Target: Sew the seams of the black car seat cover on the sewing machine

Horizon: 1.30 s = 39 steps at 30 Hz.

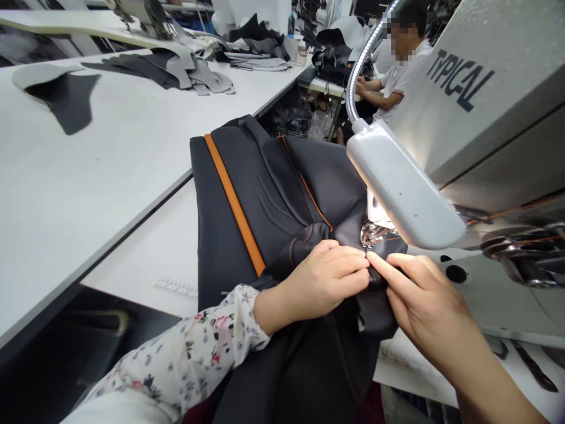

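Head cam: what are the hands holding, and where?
The left hand grips a gathered fold of the dark leather panel by the sewing machine's presser foot; the right hand presses its edge.

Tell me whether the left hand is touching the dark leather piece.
Touching. The head view shows the left hand gripping a fold of the dark leather piece, its fingers curled over the fold and pressed against it.

Long white table [88,176] across the left of the frame, with cut leather pieces directly on top: a black-and-grey piece [64,97] at far left, a heaped grey-and-black pile [194,73] at upper centre. Lower white table [141,253] alongside, a translucent ruler [176,288] lying on it.
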{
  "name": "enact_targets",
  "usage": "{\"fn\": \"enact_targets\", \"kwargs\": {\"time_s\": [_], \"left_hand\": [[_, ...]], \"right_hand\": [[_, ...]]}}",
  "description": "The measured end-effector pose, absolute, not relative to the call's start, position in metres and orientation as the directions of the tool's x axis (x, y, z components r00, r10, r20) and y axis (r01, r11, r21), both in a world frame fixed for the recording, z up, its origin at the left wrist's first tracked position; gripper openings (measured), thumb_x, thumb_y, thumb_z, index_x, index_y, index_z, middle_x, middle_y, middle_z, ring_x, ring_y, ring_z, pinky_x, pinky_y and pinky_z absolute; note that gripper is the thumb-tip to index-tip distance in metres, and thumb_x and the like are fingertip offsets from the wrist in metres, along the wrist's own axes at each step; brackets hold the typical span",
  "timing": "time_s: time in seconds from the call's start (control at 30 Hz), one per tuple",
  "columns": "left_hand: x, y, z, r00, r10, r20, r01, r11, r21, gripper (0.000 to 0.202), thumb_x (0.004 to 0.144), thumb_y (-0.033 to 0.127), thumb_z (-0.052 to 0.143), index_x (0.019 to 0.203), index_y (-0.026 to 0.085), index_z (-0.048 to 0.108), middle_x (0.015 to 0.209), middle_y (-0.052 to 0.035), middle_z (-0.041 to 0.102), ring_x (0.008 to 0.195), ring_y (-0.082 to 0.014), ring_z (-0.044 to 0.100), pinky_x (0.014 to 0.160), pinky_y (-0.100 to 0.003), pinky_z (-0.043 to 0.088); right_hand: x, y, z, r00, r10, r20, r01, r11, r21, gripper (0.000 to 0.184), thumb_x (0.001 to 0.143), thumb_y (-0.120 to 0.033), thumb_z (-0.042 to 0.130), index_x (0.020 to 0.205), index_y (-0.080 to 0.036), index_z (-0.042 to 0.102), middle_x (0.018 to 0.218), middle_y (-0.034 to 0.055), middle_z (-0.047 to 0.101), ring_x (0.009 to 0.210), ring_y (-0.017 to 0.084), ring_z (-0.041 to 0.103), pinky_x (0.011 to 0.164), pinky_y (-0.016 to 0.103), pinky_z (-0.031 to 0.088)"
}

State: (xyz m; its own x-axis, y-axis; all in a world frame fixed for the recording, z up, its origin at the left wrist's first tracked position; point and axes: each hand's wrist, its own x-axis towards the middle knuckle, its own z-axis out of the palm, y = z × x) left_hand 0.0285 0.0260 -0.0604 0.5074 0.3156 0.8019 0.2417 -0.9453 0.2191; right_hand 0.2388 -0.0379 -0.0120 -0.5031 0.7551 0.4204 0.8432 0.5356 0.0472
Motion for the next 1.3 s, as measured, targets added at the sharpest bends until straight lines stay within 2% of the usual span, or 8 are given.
{"fn": "enact_targets", "kwargs": {"time_s": [0.3,0.57,1.0,1.17,1.3], "left_hand": [[0.0288,0.0247,-0.0559,0.504,0.335,0.796,0.284,-0.935,0.214,0.024,0.108,0.015,0.046,0.099,0.014,0.069,0.109,-0.0061,0.079,0.107,-0.0156,0.071,0.088,-0.03,0.045],[0.0276,0.0275,-0.0599,0.527,0.337,0.78,0.265,-0.937,0.226,0.02,0.107,0.015,0.048,0.102,0.015,0.068,0.113,-0.0068,0.078,0.112,-0.0181,0.071,0.1,-0.034,0.047],[0.0269,0.031,-0.0557,0.555,0.383,0.738,0.258,-0.923,0.285,0.021,0.106,0.015,0.047,0.106,0.014,0.069,0.118,-0.0077,0.077,0.116,-0.0175,0.069,0.102,-0.034,0.046],[0.026,0.033,-0.0575,0.548,0.367,0.751,0.265,-0.928,0.26,0.023,0.107,0.016,0.047,0.104,0.016,0.069,0.115,-0.007,0.078,0.113,-0.0172,0.07,0.099,-0.034,0.046],[0.025,0.0338,-0.0621,0.536,0.349,0.769,0.237,-0.936,0.26,0.02,0.106,0.015,0.049,0.108,0.017,0.069,0.115,-0.0059,0.079,0.117,-0.0173,0.069,0.102,-0.035,0.043]], "right_hand": [[0.2389,-0.0367,-0.0117,-0.488,0.761,0.427,0.845,0.534,0.014,0.038,0.1,-0.005,0.05,0.134,-0.011,0.063,0.11,0.0079,0.06,0.101,0.019,0.054,0.089,0.031,0.046],[0.2396,-0.0339,-0.0106,-0.478,0.757,0.445,0.844,0.537,-0.008,0.037,0.099,-0.005,0.048,0.132,-0.011,0.064,0.109,0.0082,0.061,0.101,0.019,0.056,0.088,0.031,0.048],[0.2388,-0.0285,-0.0114,-0.48,0.727,0.491,0.842,0.539,0.026,0.034,0.098,-0.005,0.049,0.128,-0.01,0.066,0.109,0.01,0.064,0.099,0.021,0.057,0.086,0.031,0.051],[0.2351,-0.0281,-0.0102,-0.478,0.725,0.495,0.846,0.531,0.038,0.033,0.099,-0.006,0.049,0.127,-0.009,0.067,0.108,0.01,0.066,0.098,0.021,0.057,0.083,0.03,0.051],[0.2344,-0.0288,-0.0101,-0.484,0.727,0.487,0.841,0.54,0.03,0.034,0.099,-0.005,0.049,0.127,-0.009,0.067,0.106,0.0095,0.066,0.099,0.021,0.057,0.084,0.031,0.052]]}}
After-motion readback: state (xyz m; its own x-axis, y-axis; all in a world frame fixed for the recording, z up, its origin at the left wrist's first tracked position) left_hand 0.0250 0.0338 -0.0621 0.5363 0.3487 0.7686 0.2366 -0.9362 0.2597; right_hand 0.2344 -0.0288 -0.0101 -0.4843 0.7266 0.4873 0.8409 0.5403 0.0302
